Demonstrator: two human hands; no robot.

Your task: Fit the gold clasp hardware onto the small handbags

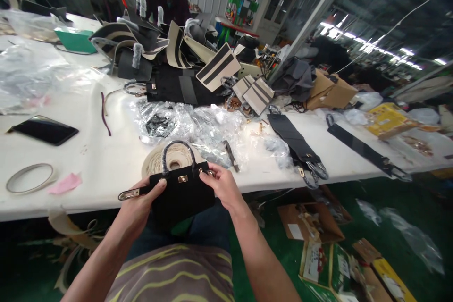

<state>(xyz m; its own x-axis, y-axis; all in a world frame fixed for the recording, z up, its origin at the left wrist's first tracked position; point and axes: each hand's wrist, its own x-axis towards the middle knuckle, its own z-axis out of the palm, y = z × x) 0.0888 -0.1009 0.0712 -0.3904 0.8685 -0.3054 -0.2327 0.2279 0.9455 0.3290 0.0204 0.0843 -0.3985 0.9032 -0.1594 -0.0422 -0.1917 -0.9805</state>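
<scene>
A small black handbag with a gold clasp and a plastic-wrapped top handle is held upright over my lap, at the table's front edge. My left hand grips its left upper side, thumb on the front. A strap end with a metal plate sticks out to the left past that hand. On the right upper corner, my right hand pinches the bag beside another shiny metal piece. Behind the handle lies a cream roll of tape, partly hidden by the bag.
On the white table lie a black phone, a pink scrap, crumpled clear plastic and flat black bag pieces. Striped panels pile up behind, before a seated person. Open cardboard boxes stand on the floor.
</scene>
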